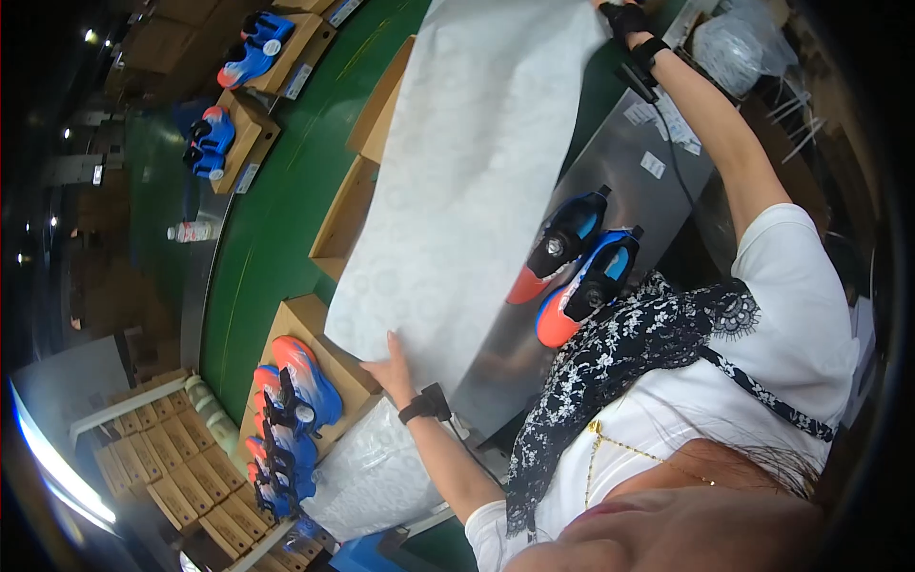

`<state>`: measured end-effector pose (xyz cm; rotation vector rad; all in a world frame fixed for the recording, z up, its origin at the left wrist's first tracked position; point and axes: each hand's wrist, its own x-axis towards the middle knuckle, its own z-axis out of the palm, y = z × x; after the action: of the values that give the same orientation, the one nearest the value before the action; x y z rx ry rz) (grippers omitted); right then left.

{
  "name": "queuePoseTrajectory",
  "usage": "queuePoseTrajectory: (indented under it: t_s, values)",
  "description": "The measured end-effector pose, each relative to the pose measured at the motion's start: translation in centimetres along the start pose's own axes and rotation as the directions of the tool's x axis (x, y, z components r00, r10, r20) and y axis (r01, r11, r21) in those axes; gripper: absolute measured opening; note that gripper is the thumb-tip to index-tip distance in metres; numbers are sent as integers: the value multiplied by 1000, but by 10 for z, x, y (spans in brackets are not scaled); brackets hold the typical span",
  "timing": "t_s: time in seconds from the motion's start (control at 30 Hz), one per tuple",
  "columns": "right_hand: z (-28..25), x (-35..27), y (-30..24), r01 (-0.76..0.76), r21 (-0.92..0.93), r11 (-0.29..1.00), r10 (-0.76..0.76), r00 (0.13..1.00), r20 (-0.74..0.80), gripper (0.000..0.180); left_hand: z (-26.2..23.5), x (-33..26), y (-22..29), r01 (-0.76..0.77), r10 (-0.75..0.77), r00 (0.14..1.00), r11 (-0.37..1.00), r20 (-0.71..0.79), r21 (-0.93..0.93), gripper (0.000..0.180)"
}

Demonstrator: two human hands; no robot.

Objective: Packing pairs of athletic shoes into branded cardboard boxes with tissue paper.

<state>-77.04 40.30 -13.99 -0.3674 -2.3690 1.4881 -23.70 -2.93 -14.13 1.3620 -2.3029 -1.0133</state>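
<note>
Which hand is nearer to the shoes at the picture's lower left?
Left: the left hand is just right of the shoes, by the white sheet's lower edge; the right hand is far, by its upper end.

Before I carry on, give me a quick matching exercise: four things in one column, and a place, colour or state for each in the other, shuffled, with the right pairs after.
Things:
1. Paper sheet
2. Pair of shoes nearest the person's body
3. Plastic bottle
4. Left hand

Places, colours, states:
A. At the far edge of the green work surface
B. Bare-fingered, above a black wristband
C. White and spread out
D. On the metal table, coral, blue and black

Right pairs: 1-C; 2-D; 3-A; 4-B
</note>
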Motion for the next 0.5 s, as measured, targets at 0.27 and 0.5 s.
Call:
queuePoseTrajectory:
  t_s: [0.27,0.5]
  values:
    - [-92,-180,-54,842,327,430,-630,21,776,31,28,1,6,360,-120,901,744,417,-563,40]
    - [-141,-327,-1,964,265,23,-710,-171,683,6,66,20,50,77,85,966,806,244,-587,35]
